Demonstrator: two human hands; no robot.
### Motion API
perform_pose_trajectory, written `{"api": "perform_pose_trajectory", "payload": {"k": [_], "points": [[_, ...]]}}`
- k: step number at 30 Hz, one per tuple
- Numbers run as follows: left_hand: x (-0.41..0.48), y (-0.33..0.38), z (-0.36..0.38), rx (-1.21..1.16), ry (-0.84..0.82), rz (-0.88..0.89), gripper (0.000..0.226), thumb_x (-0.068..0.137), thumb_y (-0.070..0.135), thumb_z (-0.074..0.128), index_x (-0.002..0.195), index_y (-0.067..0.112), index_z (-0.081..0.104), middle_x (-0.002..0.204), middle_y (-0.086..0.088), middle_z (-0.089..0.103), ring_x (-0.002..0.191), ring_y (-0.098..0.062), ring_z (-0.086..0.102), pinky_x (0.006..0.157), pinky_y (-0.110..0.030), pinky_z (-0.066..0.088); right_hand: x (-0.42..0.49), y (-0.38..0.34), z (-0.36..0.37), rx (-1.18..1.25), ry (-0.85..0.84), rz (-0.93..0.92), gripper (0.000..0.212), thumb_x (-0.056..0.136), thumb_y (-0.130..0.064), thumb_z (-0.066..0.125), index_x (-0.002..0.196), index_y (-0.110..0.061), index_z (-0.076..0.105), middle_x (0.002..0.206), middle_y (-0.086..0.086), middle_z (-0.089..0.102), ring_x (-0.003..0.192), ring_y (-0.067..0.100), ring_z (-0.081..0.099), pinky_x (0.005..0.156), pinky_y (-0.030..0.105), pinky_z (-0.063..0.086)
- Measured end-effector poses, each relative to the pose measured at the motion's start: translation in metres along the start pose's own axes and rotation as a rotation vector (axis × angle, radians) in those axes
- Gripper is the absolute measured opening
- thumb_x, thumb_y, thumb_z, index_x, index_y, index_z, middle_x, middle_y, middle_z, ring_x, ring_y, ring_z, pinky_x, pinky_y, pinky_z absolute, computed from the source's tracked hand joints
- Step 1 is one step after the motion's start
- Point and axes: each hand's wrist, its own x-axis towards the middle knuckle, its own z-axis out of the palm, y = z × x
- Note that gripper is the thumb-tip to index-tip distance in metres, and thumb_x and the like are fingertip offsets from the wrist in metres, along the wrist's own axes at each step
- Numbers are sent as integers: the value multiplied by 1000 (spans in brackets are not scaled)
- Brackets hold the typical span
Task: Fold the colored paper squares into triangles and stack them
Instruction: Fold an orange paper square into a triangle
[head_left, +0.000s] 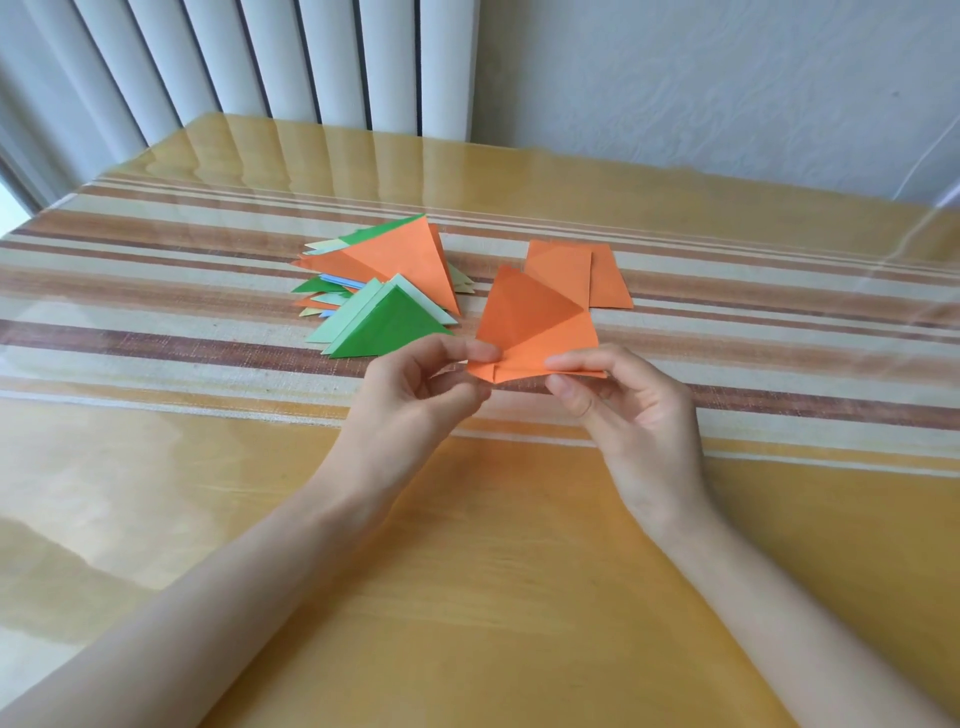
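Holding an orange sheet just above the desk, the person works between a pile of triangles to the left and 2 unfolded orange squares to the right. The left hand pinches the sheet's near left corner between thumb and fingers. The right hand pinches the near right edge the same way.

Only the near edge is held, so the far part hangs free and can sag or twist. If the corners are brought together while it is skewed, the crease will probably land off the diagonal and give a lopsided triangle. A small turned-over bit shows at the near left corner; pressing down now would likely set it in as a stray crease. The desk cover looks glossy, so the paper may slide when flattened.

The sheet tilts up, its far corner pointing away from the person and slightly left. Its long axis seems to run from the near edge to that corner, while the near edge lies left to right between the hands.
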Motion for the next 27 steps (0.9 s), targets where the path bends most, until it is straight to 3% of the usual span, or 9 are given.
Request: {"api": "perform_pose_trajectory", "payload": {"k": [3,7,13,19,23,27], "points": [[-2,2,2,35,-22,86,22,84,-2,67,91,18,68,69,2,62,69,-12,50,66,-17,42,0,0,-1,26,4,-19,9,80,-29,71,88,-32,72,90,-8,70,90,11,63,82,19,45],[-3,7,4,-23,-43,155,26,74,10,66,99,16,66,81,6,74,80,-3,66,76,-15,50,1,-3,-2,59,8,-32,10,78,-30,69,87,-34,73,90,-9,70,90,9,63,83,18,44],[-3,5,2,89,-2,221,10,73,17,70,82,16,71,80,6,73,77,-2,64,74,-16,51,1,-6,-2,60,4,12,6,78,-31,72,83,-32,73,85,-8,68,86,8,60,81,18,44],[-3,4,2,132,60,200,10,71,22,71,80,19,73,82,4,75,77,-7,65,77,-24,53,0,-14,0,170,69,106,8,76,-18,68,79,-13,63,70,-11,63,70,1,58,67,12,45],[-1,3,5,-4,78,143,24,67,12,72,86,13,58,69,6,68,67,-8,66,75,-29,56,0,-12,3,143,102,149,14,82,-3,68,79,-13,59,71,-5,61,70,4,57,68,14,45],[1,0,4,-34,90,81,34,70,3,73,92,14,51,72,0,71,65,-10,66,69,-25,57,0,-13,6,164,134,219,29,85,9,62,95,-16,49,70,3,65,62,10,62,64,16,48]]}}
